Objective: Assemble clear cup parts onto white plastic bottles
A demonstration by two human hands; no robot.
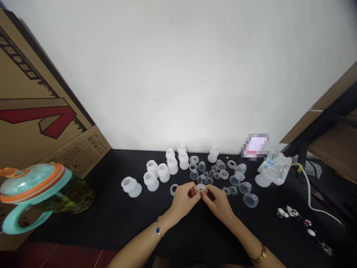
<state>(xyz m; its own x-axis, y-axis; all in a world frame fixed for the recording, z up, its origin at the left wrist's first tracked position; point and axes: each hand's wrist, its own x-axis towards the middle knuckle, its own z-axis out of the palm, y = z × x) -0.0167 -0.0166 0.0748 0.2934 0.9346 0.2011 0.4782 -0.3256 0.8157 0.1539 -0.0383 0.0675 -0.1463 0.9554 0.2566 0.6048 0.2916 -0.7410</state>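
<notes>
My left hand (184, 199) and my right hand (218, 201) meet just above the black table (117, 216), both pinching one small clear plastic ring piece (201, 189) between their fingertips. Beyond them lie several small clear caps and rings (214, 173). A lone clear ring (174, 190) lies just left of my left hand. Several white frosted, waisted plastic parts (163, 172) stand in a group at the back left. Clear cups (250, 200) lie to the right of my right hand.
A teal and orange handled cup (33, 195) stands at the near left before a large cardboard box (36, 111). A white device with a cable (275, 172) and small white and dark bits (292, 213) lie at the right. A white wall is behind.
</notes>
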